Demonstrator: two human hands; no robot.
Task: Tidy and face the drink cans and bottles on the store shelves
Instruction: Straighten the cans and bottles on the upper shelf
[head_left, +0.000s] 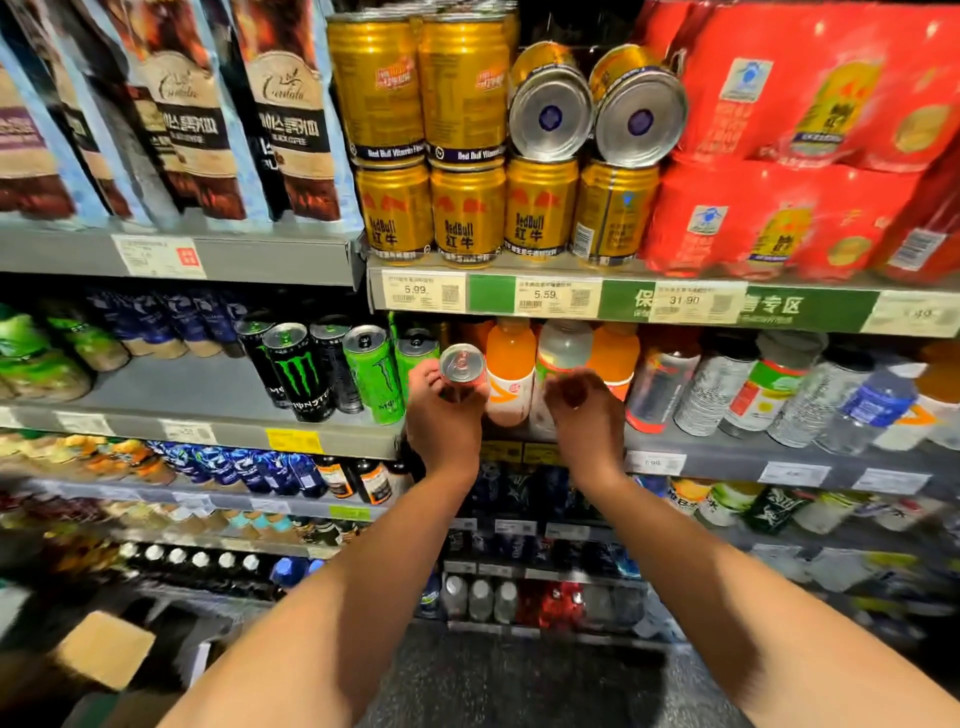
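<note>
Can: a small silver-topped metal can (462, 364) is tilted, top toward the camera, in front of the middle shelf (218, 395) beside the green cans (375, 371).
Left hand (441, 413): grasps it from below, likely to seat it upright.
Right hand (584, 410): fingers curled at the orange bottles (511, 374); hold unclear.

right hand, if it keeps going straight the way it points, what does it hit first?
Probably the clear-topped bottle directly ahead of the right hand, standing between two orange bottles. The fingers are curled and hold nothing. Depth is unclear, so the gap cannot be judged.
</note>
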